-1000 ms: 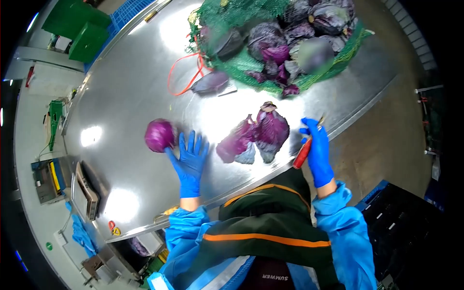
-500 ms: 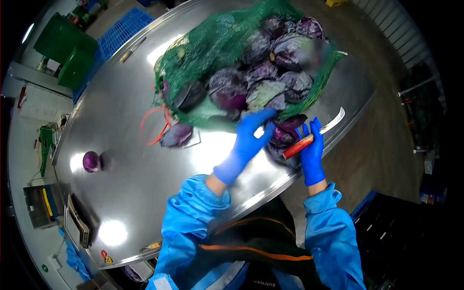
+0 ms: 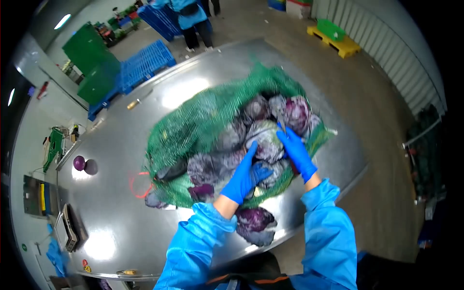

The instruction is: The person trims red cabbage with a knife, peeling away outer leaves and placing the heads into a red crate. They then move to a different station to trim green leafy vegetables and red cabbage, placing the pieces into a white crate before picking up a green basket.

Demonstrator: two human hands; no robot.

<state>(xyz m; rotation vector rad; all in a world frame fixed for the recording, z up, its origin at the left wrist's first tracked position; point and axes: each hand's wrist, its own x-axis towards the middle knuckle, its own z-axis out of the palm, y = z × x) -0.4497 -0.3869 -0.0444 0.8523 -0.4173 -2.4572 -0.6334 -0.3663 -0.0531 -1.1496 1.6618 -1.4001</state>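
Note:
Several red cabbages lie in the opening of a green mesh sack [image 3: 188, 123] on a metal table. My left hand [image 3: 245, 179], in a blue glove, is at the near left side of a large cabbage [image 3: 266, 140], thumb and fingers apart. At that cabbage's right side is my gloved right hand [image 3: 298, 153], its fingers pointing toward the far side. A bit of dark red shows by its palm, where the red-handled curved knife is mostly hidden. Loose purple cabbage leaves [image 3: 255, 221] lie near the table's front edge.
On the metal table [image 3: 130, 232] are a small trimmed cabbage [image 3: 79, 163], a wooden-handled knife [image 3: 137, 100] and red string [image 3: 139, 186]. Blue pallets [image 3: 145, 65] and a person in blue [image 3: 188, 12] are beyond. A yellow pallet [image 3: 338, 43] lies on the floor.
Both hands have moved from the loose leaves at the table's near edge to the large cabbage in the sack. The view has shifted, and a person shows at the top.

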